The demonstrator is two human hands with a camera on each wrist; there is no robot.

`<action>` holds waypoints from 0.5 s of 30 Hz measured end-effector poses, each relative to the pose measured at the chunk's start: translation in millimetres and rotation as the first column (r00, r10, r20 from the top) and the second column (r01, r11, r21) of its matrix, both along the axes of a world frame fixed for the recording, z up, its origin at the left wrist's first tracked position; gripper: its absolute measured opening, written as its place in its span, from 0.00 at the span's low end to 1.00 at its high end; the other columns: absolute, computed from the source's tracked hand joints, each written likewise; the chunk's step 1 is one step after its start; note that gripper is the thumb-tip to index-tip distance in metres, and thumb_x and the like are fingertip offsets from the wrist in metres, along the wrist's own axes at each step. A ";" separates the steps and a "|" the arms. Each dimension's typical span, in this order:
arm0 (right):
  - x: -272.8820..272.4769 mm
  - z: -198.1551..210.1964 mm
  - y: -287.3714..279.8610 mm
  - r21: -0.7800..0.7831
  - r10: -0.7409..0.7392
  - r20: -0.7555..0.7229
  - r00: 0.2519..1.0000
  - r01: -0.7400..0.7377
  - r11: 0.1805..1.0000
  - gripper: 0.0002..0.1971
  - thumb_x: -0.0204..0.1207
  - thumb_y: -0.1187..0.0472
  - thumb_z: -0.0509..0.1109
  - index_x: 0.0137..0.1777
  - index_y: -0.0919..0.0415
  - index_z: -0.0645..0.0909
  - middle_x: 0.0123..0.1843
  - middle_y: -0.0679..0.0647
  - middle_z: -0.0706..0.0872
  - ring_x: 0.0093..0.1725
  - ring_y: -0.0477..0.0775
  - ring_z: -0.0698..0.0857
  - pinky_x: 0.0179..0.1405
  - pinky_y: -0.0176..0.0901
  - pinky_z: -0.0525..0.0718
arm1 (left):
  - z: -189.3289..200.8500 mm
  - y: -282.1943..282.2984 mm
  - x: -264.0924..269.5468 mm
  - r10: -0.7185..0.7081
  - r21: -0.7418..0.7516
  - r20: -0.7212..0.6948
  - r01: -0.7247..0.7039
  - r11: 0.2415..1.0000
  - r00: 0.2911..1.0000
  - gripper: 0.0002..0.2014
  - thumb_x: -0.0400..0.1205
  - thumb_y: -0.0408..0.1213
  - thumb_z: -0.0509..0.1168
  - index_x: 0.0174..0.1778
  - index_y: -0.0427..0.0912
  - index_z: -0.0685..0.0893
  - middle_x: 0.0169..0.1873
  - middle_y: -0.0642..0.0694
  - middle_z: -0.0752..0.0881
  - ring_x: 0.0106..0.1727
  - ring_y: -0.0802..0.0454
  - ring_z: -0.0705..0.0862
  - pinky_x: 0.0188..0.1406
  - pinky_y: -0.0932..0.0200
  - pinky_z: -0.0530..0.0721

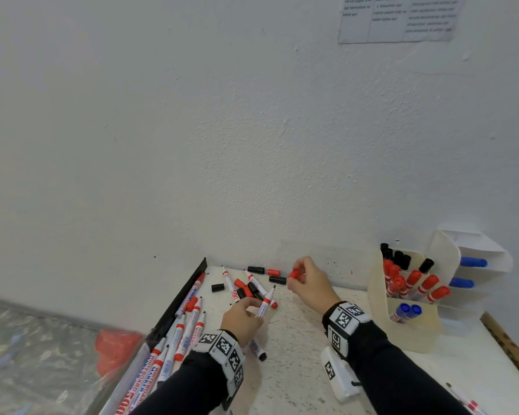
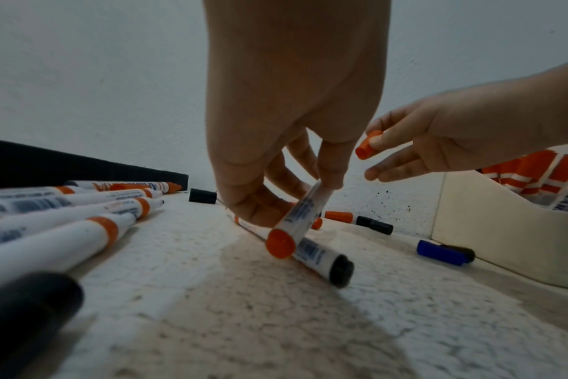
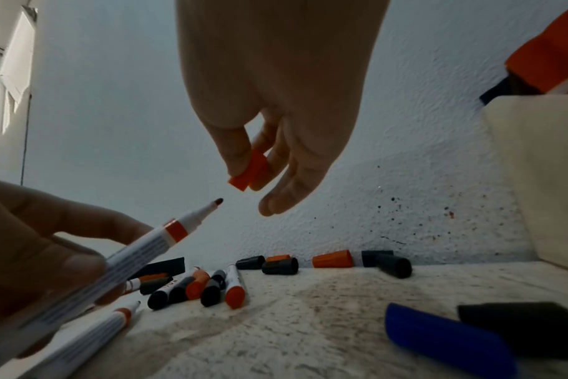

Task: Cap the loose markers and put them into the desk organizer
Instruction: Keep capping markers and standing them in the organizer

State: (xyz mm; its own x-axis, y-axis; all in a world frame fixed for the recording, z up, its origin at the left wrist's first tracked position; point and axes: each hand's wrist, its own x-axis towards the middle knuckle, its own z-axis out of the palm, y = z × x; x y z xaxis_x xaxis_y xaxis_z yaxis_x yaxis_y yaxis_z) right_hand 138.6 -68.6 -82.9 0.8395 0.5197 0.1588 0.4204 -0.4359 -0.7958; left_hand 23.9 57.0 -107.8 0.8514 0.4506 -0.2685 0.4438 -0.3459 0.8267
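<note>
My left hand point(image 1: 246, 316) grips an uncapped red whiteboard marker point(image 1: 266, 302) point(image 2: 300, 212) point(image 3: 140, 253), lifted off the table with its tip pointing up toward the wall. A little beyond that tip, my right hand point(image 1: 307, 283) pinches a loose red cap point(image 1: 294, 274) point(image 2: 367, 145) point(image 3: 248, 170) between thumb and fingers. The cap and the marker tip are apart. The cream desk organizer point(image 1: 408, 324) stands to the right with several capped red, black and blue markers upright in it.
Several uncapped markers point(image 1: 189, 324) lie along the table's left edge beside a black strip point(image 1: 180, 304). Loose red and black caps point(image 1: 277, 280) and more markers lie near the wall. A blue cap point(image 3: 445, 336) and a black cap lie by the organizer. A white holder point(image 1: 474, 259) holds blue markers.
</note>
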 end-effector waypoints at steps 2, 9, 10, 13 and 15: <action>-4.8 0.4 -8.5 -0.009 0.031 -0.023 0.999 -0.031 0.999 0.10 0.75 0.64 0.68 0.53 0.56 0.72 0.46 0.44 0.80 0.49 0.47 0.81 0.54 0.41 0.80 | -0.6 -5.6 -1.8 -0.023 0.024 0.026 0.023 0.999 0.999 0.11 0.81 0.34 0.63 0.57 0.52 0.79 0.32 0.53 0.79 0.31 0.60 0.76 0.30 0.67 0.76; -22.1 0.7 -40.4 -0.049 0.133 -0.083 0.988 -0.137 0.989 0.09 0.76 0.65 0.68 0.50 0.51 0.74 0.50 0.47 0.83 0.40 0.40 0.80 0.47 0.34 0.79 | 5.8 -26.6 -9.3 -0.129 0.076 0.049 0.125 0.989 0.990 0.14 0.83 0.34 0.60 0.63 0.52 0.80 0.41 0.53 0.80 0.38 0.59 0.77 0.36 0.70 0.75; -24.2 1.0 -43.7 -0.050 0.145 -0.092 0.985 -0.150 0.987 0.07 0.76 0.64 0.67 0.51 0.53 0.75 0.48 0.47 0.82 0.37 0.39 0.79 0.42 0.31 0.78 | 7.4 -29.9 -9.9 -0.149 0.082 0.048 0.145 0.986 0.988 0.15 0.83 0.34 0.59 0.64 0.51 0.80 0.44 0.51 0.81 0.41 0.58 0.77 0.38 0.69 0.75; -30.6 3.2 -52.4 -0.053 0.108 -0.137 0.985 -0.117 0.992 0.07 0.80 0.56 0.64 0.49 0.59 0.78 0.38 0.49 0.82 0.30 0.41 0.77 0.32 0.31 0.75 | 13.8 -40.1 -12.3 -0.159 0.004 0.074 0.159 0.987 0.985 0.16 0.85 0.34 0.52 0.65 0.47 0.77 0.45 0.49 0.83 0.39 0.56 0.77 0.38 0.67 0.78; -34.4 3.4 -56.4 -0.121 0.055 -0.124 0.991 -0.070 0.990 0.16 0.82 0.48 0.59 0.39 0.59 0.75 0.31 0.49 0.78 0.29 0.44 0.73 0.31 0.35 0.70 | 18.3 -47.4 -16.3 -0.154 -0.090 0.112 0.164 0.982 0.982 0.11 0.85 0.42 0.54 0.61 0.48 0.76 0.40 0.51 0.82 0.29 0.58 0.76 0.23 0.69 0.73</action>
State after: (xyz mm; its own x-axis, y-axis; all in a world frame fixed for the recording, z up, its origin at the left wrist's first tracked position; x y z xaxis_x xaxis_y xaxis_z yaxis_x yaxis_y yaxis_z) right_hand 104.2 -124.9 -79.5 0.8139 0.5809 -0.0101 0.3547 -0.5106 -0.7832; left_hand 7.6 9.6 -89.4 0.9357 0.2830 -0.2108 0.2992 -0.3198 0.8990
